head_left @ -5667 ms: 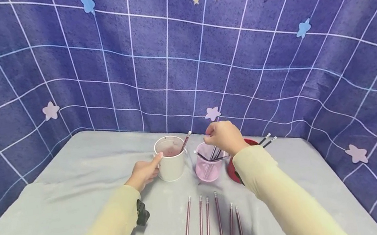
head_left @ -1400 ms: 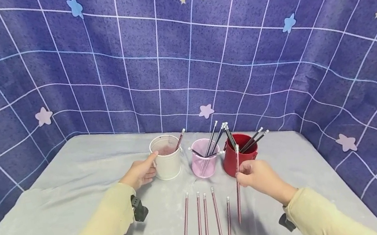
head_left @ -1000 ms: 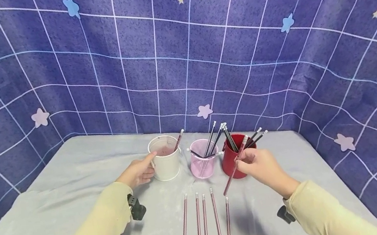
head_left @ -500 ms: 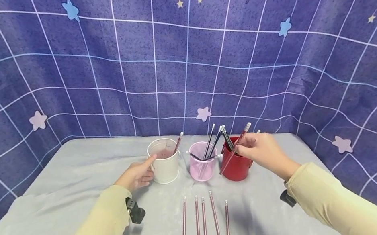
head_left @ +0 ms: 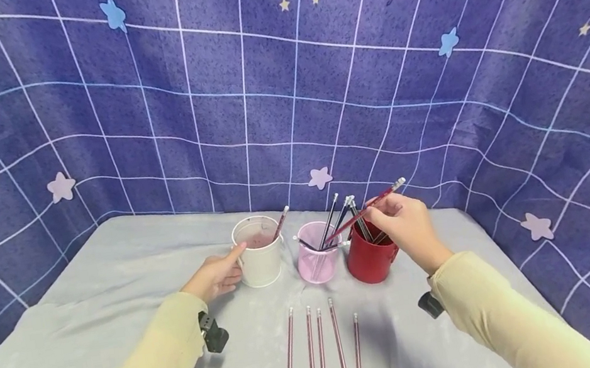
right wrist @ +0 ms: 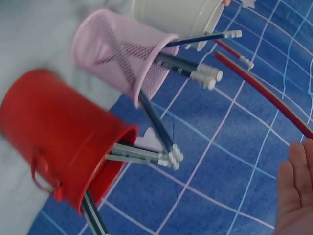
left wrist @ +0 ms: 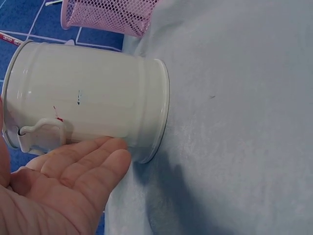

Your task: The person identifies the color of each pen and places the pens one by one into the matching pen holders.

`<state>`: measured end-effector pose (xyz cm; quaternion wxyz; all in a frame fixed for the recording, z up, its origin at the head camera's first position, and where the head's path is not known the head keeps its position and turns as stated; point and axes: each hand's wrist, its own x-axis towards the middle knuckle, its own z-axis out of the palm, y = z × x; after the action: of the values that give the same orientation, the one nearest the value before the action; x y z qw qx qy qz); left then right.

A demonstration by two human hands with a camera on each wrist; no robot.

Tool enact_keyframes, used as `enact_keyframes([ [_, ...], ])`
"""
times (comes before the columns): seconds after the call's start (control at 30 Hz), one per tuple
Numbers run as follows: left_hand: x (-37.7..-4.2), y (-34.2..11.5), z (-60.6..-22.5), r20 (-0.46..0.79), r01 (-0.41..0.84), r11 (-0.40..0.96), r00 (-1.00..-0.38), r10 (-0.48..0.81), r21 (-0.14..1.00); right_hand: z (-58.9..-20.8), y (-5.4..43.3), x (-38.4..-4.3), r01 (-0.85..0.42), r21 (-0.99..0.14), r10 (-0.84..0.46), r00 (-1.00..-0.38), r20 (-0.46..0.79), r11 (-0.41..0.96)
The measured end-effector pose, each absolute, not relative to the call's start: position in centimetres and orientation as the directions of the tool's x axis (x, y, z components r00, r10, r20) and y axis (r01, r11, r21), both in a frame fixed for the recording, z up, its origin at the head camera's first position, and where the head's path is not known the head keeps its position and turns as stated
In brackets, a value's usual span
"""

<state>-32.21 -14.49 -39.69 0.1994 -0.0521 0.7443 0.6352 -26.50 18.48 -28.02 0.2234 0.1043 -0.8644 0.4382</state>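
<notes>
In the head view my right hand [head_left: 404, 228] pinches a maroon pencil [head_left: 349, 221] with a white eraser. The pencil tilts across the tops of the red bucket [head_left: 369, 262] and the pink mesh cup [head_left: 319, 267], eraser end up and to the right. My left hand [head_left: 219, 275] is beside the white bucket [head_left: 260, 269], thumb at its rim. In the left wrist view the straight fingers [left wrist: 90, 164] lie against its side, by the handle lug. The right wrist view shows black pencils [right wrist: 188, 71] in the pink cup and the held pencil [right wrist: 266, 95] above it.
Several maroon pencils [head_left: 321, 358] lie side by side on the grey cloth [head_left: 116, 287] in front. One maroon pencil [head_left: 280, 223] leans in the white bucket. Black pencils [head_left: 360, 222] stand in the red bucket. A blue gridded curtain [head_left: 204, 115] rises behind.
My right hand has left the pink cup, picked up a maroon pencil from the cloth and lifted it over the red bucket, tilting it leftward toward level. The left hand stays by the white bucket.
</notes>
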Motion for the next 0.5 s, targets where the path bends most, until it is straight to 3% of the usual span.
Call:
enact_keyframes([
  [0.2,-32.1,-14.4,-39.5,-0.355,-0.325,0.174,-0.918,0.179,0.929,-28.6,15.7,-26.5,-0.459,-0.757,0.064,-0.835,0.546,0.466],
  [0.5,-32.3,-14.2,-39.7,-0.353,-0.322,0.183,-0.919,0.174,0.929,-28.8,10.8,-28.8,-0.573,-0.601,-0.037,-0.740,0.671,0.558],
])
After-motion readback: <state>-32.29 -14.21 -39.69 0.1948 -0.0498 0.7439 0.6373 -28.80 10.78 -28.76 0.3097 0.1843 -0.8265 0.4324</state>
